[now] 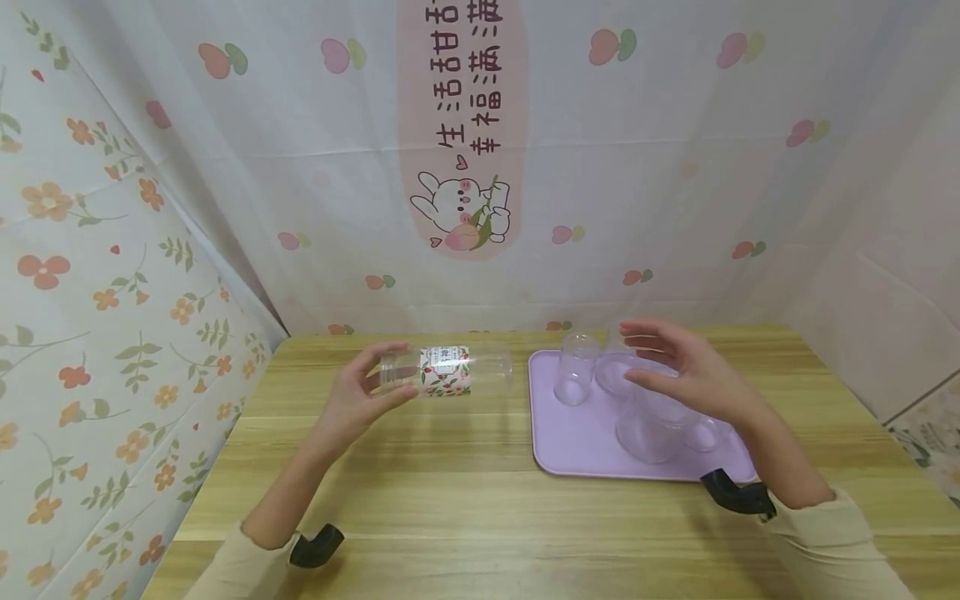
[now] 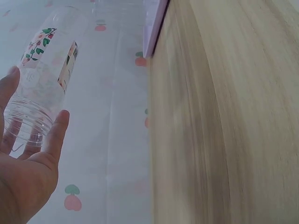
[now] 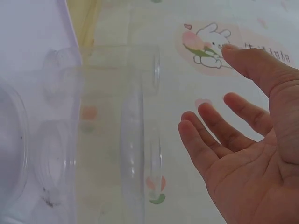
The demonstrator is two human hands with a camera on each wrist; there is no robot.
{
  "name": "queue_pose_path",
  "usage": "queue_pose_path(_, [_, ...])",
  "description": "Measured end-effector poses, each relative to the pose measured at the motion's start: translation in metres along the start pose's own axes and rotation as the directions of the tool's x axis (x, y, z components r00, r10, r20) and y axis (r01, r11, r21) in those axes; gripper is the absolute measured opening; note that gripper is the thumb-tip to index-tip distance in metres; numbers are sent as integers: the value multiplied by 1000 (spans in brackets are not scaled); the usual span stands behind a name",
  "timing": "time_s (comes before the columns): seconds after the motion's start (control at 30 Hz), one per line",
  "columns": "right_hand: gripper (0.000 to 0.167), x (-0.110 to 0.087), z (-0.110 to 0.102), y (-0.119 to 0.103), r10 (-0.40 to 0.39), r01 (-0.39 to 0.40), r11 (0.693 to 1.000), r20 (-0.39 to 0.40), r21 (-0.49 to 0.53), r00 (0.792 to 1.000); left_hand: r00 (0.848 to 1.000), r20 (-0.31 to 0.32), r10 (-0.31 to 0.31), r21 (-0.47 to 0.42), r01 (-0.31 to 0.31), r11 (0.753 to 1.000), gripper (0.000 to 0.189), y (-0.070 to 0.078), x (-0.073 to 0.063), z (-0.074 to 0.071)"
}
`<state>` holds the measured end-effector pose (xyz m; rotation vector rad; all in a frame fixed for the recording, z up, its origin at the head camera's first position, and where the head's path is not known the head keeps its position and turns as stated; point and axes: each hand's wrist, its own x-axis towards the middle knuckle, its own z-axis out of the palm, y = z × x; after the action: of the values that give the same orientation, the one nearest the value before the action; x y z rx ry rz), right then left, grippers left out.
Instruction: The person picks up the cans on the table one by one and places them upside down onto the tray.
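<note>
My left hand (image 1: 351,410) holds a clear jar-like bottle (image 1: 446,371) by its threaded end, thumb and fingers on either side. The bottle lies sideways above the table, its far end toward the right. It carries a white label with red fruit and green leaves, and the left wrist view shows the ridged neck of the bottle (image 2: 30,114) between the fingers. Over the purple tray (image 1: 577,461) hovers my right hand (image 1: 693,373), fingers spread and nothing in them. Below and beside it stand several clear containers, among them a slim cylinder (image 1: 576,371) at the tray's left.
The wooden table (image 1: 420,517) reaches back to a printed curtain (image 1: 600,192) with a rabbit picture. Another flowered curtain (image 1: 97,275) hangs along the left. A wider clear container (image 1: 647,433) stands near the tray's front, partly overlapping others in view.
</note>
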<state>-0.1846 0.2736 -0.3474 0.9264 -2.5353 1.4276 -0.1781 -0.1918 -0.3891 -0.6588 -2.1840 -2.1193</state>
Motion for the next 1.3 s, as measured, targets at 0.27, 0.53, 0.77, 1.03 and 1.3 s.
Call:
queue_pose_path(0.27, [62, 3, 7, 0, 5, -5, 1000, 14, 17, 1000, 1000, 8, 6, -19, -6, 1000, 57, 1, 2, 6])
queue_pose_path(0.53, [62, 5, 13, -2, 11, -11, 1000, 18, -13, 1000, 1000, 16, 6, -20, -5, 1000, 56, 1, 5, 11])
queue_pose_path(0.77, [61, 7, 20, 0, -16, 16, 999, 22, 36, 1000, 999, 34, 13, -57, -11, 998, 57, 1, 7, 15])
queue_pose_path(1.03, [61, 10, 26, -2, -28, 26, 998, 37, 52, 999, 999, 39, 14, -25, -13, 1000, 57, 1, 9, 18])
queue_pose_path(1.3, [63, 14, 34, -4, -49, 46, 995, 40, 84, 998, 998, 57, 41, -39, -39, 998, 57, 1, 10, 22])
